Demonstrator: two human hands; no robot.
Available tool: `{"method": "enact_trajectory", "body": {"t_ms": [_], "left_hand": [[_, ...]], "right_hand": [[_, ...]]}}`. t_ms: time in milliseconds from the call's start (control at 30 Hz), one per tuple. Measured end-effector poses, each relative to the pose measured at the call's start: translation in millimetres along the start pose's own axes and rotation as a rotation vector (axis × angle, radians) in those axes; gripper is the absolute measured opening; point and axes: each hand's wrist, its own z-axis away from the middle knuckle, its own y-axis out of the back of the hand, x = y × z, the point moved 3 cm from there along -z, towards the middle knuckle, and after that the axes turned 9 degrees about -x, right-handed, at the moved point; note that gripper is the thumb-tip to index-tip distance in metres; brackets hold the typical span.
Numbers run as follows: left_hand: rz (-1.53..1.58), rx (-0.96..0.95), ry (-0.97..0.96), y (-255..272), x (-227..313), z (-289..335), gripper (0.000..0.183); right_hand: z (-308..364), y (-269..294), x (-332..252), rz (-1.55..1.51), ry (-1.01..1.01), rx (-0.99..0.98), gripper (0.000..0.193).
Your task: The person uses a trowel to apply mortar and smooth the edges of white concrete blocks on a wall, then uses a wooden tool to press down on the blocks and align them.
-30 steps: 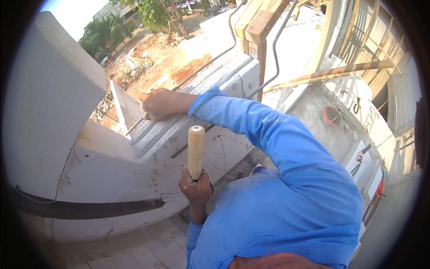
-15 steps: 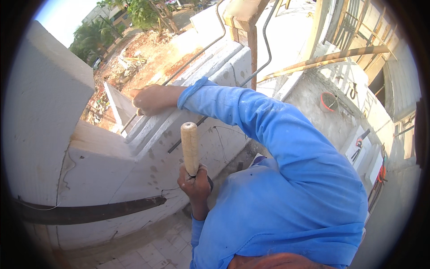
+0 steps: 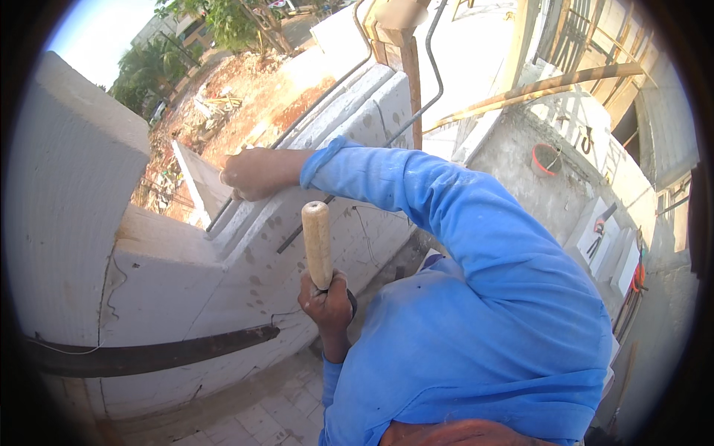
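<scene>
My left hand is closed around the lower part of a tool with an upright, pale wooden handle. Its working end is hidden, so I cannot tell its kind. My right arm reaches across to the top of a white block wall. There my right hand is closed on a long thin metal rod that runs along the wall's far edge. Curled fingertips are mostly out of sight. A second metal rod passes beneath my right forearm and ends against the wall's near face.
A dark beam juts along the wall's lower left. A wooden post stands at the wall's far end. To the right are a red-rimmed bucket, white blocks with hand tools, and a long curved pole. Rubble ground lies beyond.
The rod's lower end, below my right hand, has shifted slightly toward the wall. My right hand has moved a little with it. The left hand keeps its hold, and the view has shifted slightly.
</scene>
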Motion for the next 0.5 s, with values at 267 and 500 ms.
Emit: {"method": "enact_trajectory", "body": {"t_ms": [267, 500], "left_hand": [[0.074, 0.003, 0.071, -3, -9, 5, 0.007], [0.121, -0.002, 0.106, -3, -16, 4, 0.006]], "right_hand": [[1, -7, 1, -0.043, 0.047, 0.046, 0.023], [2, -4, 1, -0.095, 0.018, -0.010, 0.020]]}}
